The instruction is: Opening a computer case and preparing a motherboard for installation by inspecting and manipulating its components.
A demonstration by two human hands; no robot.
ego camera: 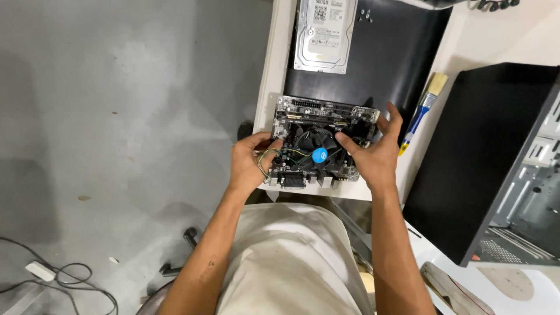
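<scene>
A motherboard (318, 143) with a black cooler fan (315, 149) is gripped at its edges by the left hand (249, 163) and right hand (373, 154), over the white counter (274, 64)

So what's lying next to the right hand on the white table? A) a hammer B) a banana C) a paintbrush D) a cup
C: a paintbrush with a blue handle and pale bristles lies on the white table, just beside the right hand, which holds the circuit board together with the left hand.
</scene>
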